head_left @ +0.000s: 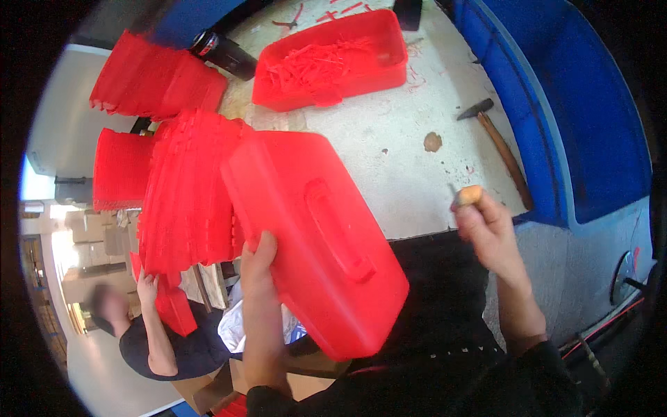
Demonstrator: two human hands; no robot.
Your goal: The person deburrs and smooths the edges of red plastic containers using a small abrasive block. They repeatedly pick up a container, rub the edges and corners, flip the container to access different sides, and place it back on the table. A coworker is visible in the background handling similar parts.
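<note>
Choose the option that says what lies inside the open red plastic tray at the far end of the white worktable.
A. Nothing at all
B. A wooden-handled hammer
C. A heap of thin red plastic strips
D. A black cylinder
C: the open red plastic tray holds a heap of thin red plastic strips; the wooden-handled hammer and the black cylinder lie outside it on the white worktable.

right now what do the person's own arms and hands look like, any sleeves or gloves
Both hands are bare, with no gloves, rings or watch in view. The left hand leads to a forearm that is uncovered down to a dark, black-looking sleeve pushed up near the elbow at the lower edge. The right hand is the same, its forearm bare until a black cuff. No markings show on the sleeves.
</note>
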